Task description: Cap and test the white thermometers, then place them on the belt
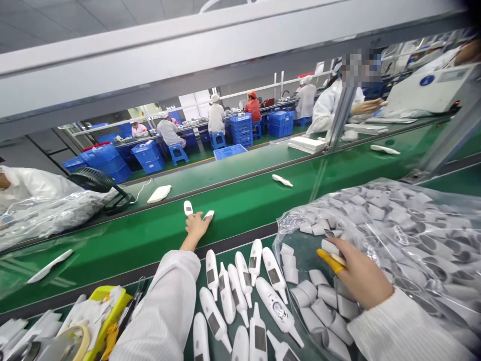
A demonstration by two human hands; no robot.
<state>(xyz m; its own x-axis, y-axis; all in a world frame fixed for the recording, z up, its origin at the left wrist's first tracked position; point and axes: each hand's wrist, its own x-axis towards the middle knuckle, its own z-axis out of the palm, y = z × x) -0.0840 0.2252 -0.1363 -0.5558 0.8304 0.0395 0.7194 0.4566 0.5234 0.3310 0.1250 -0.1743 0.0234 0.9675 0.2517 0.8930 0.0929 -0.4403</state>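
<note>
My left hand (196,229) is stretched over the green conveyor belt, fingers curled at a white handheld thermometer (188,208) with a small dark screen. A second white thermometer (208,215) shows at its thumb side; the fingers partly hide both. My right hand (363,273), with a yellow finger cot on one finger, pinches a short white tube-like sleeve (330,246) above the opening of a clear plastic bag. Below, between my arms, several white thermometers (259,333) lie with their narrow tips at varied angles. One of them, a thermometer (278,308), has a round shiny part showing.
The clear bag (424,240) full of grey-white sleeves covers the right side. More white devices lie along the belt (240,205). A yellow bin (99,321) stands at lower left, a black fan (99,183) beyond the belt. A metal post (341,118) rises near a co-worker (325,110).
</note>
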